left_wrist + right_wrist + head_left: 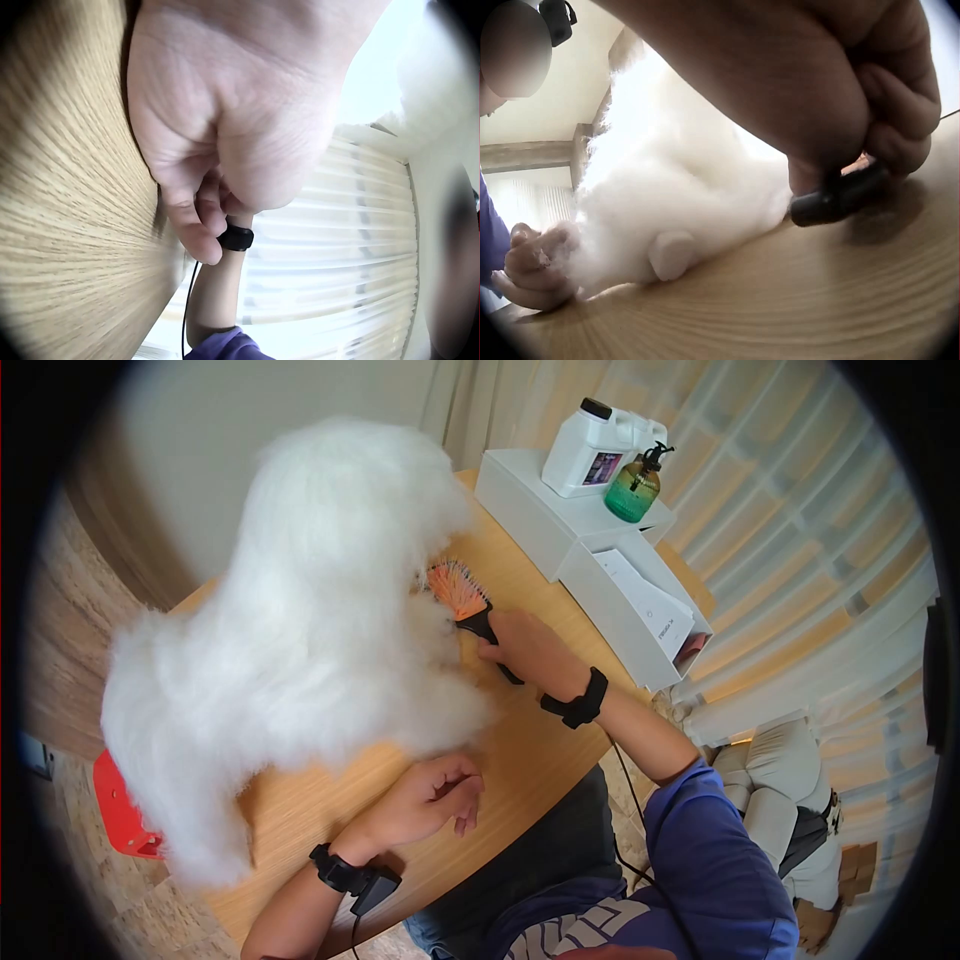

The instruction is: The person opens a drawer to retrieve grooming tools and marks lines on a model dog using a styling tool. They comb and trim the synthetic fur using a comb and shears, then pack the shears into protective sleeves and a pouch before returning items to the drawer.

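A large fluffy white furry figure (300, 580) stands on the wooden table (540, 730). My right hand (535, 650) grips the black handle of a brush (460, 592), whose orange bristle head lies against the fur at the figure's right side. In the right wrist view, the fingers curl round the black handle (829, 206) just above the table. My left hand (425, 800) rests on the table near the figure's lower edge, its fingers loosely curled with nothing in them; the left wrist view shows this hand (225, 112) close up beside the wood.
White boxes (525, 500) stand along the table's far right edge, with a white jug (580, 452) and a green pump bottle (633, 490) on top. A red object (120, 805) is at the left, behind the figure. A cable (625, 770) hangs near the right arm.
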The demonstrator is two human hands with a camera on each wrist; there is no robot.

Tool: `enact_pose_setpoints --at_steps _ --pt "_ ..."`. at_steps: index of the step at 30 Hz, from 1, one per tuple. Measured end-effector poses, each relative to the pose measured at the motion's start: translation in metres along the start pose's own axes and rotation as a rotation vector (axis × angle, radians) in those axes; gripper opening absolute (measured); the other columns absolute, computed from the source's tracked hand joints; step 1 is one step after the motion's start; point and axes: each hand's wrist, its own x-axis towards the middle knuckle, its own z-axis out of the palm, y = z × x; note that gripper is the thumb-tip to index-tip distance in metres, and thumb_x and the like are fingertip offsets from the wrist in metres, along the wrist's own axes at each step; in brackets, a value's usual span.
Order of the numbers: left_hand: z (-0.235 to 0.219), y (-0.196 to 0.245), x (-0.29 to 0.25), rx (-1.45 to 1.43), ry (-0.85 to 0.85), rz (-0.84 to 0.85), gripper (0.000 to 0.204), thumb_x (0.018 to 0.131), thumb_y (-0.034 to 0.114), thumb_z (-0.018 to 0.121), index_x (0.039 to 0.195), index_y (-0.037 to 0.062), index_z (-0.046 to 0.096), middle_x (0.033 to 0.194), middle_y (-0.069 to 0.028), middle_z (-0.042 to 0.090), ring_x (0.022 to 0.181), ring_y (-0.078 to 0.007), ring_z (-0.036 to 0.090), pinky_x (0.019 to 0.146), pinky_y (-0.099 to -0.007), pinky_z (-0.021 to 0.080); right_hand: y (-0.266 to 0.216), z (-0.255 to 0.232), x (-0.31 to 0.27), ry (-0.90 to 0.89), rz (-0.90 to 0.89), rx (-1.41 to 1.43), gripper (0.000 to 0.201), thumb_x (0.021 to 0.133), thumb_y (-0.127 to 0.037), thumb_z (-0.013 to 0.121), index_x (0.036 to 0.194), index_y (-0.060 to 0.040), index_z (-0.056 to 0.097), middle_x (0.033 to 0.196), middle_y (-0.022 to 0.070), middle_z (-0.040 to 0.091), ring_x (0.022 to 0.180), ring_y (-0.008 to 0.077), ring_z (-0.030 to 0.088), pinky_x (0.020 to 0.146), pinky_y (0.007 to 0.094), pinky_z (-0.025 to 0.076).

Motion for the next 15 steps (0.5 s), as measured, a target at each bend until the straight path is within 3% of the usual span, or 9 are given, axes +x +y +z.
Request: enact_pose_setpoints --at_steps 4,6,9,13,15 --pt "0.001 0.000 -0.001 0.002 0.017 -0.012 0.013 0.107 0.005 0.048 0.100 -0.0026 0.056 0.076 -0.0082 0.064 0.065 -0.0145 0.065 0.060 -0.0273 0.052 -0.001 0.002 0.000 -0.009 -0.007 -0.097 0.025 0.086 -0.019 0.070 0.078 0.0030 0.059 0.073 0.0231 0.063 0.071 0.0413 0.063 0.068 0.0489 0.050" --pt "0.001 0.000 0.000 0.002 0.032 -0.013 0.014 0.107 0.007 0.050 0.100 -0.0031 0.057 0.073 -0.0080 0.065 0.064 -0.0134 0.064 0.060 -0.0271 0.050 0.001 0.004 0.001 -0.033 0.022 -0.180 0.031 0.089 -0.029 0.067 0.085 0.0014 0.060 0.078 0.0225 0.065 0.076 0.0415 0.064 0.069 0.0503 0.050" --pt "0.001 -0.002 0.000 -0.005 0.031 -0.018 0.014 0.107 0.006 0.050 0.101 -0.0035 0.057 0.073 -0.0080 0.065 0.064 -0.0136 0.064 0.060 -0.0272 0.050 0.006 0.002 0.000 -0.054 0.034 -0.130 0.035 0.091 -0.033 0.069 0.085 0.0005 0.060 0.077 0.0208 0.065 0.073 0.0398 0.063 0.067 0.0484 0.049" --pt "-0.001 -0.001 -0.001 0.008 0.006 -0.023 0.013 0.108 0.003 0.046 0.099 -0.0025 0.056 0.080 -0.0087 0.064 0.068 -0.0161 0.068 0.059 -0.0278 0.054 0.001 -0.029 -0.014 -0.080 0.017 -0.052 0.040 0.091 -0.036 0.071 0.083 0.0000 0.057 0.076 0.0185 0.064 0.069 0.0369 0.060 0.064 0.0449 0.048" --pt "-0.001 -0.001 0.000 0.003 -0.001 -0.028 0.013 0.108 0.003 0.046 0.100 -0.0026 0.056 0.079 -0.0089 0.064 0.068 -0.0161 0.068 0.059 -0.0277 0.054 0.002 -0.047 -0.022 0.019 0.079 -0.083 0.040 0.090 -0.034 0.075 0.082 0.0003 0.056 0.072 0.0155 0.060 0.064 0.0316 0.057 0.060 0.0407 0.046"
